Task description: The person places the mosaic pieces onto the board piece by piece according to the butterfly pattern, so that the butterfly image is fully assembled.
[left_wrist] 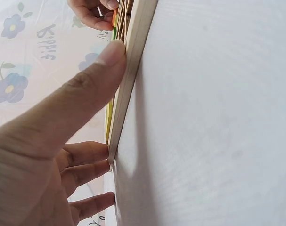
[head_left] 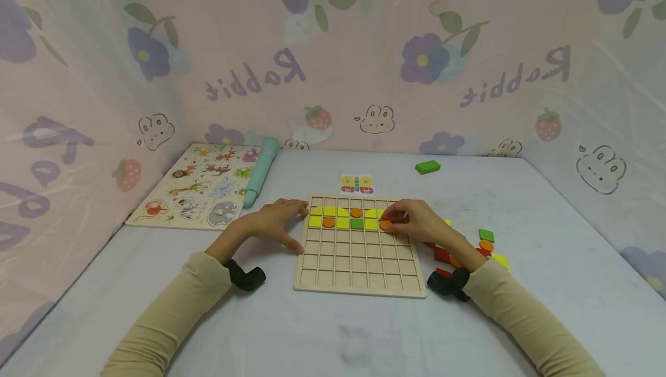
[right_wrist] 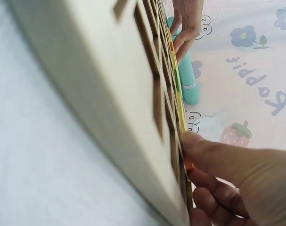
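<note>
A square wooden grid board lies on the table, its upper rows partly filled with yellow pieces, a green square and orange discs. My right hand pinches an orange disc over the second row, toward the right. In the right wrist view, thumb and fingertips hold that orange disc at the board's surface. My left hand rests at the board's left edge, thumb and fingers spread. The left wrist view shows its thumb against the board's side. Above the board lies a small butterfly pattern card.
Loose red, orange, yellow and green pieces lie right of the board, partly behind the right wrist. A green block sits at the back. On the left are an animal puzzle board and a teal pen-shaped device. Patterned curtains surround the table.
</note>
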Action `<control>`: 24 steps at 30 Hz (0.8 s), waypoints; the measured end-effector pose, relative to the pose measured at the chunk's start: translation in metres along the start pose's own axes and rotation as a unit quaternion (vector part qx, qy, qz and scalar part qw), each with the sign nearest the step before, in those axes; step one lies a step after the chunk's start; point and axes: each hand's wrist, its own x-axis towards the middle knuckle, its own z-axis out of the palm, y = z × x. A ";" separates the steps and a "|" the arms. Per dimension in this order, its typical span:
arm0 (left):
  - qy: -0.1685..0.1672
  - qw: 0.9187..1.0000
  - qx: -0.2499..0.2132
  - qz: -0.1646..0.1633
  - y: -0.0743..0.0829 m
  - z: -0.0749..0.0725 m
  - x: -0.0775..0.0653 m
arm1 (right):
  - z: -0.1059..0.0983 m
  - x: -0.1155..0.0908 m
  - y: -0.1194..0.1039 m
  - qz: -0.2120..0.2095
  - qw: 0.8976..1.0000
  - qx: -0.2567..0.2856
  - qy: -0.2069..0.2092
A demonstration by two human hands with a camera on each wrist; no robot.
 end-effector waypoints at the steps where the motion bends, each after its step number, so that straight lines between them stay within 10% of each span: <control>1: 0.000 1.000 0.000 0.000 0.000 0.000 0.000 | 0.000 0.000 0.000 0.001 1.000 -0.001 0.001; 24: 0.001 1.000 -0.004 -0.004 0.001 0.000 0.000 | -0.034 -0.026 0.009 -0.011 0.999 -0.024 0.044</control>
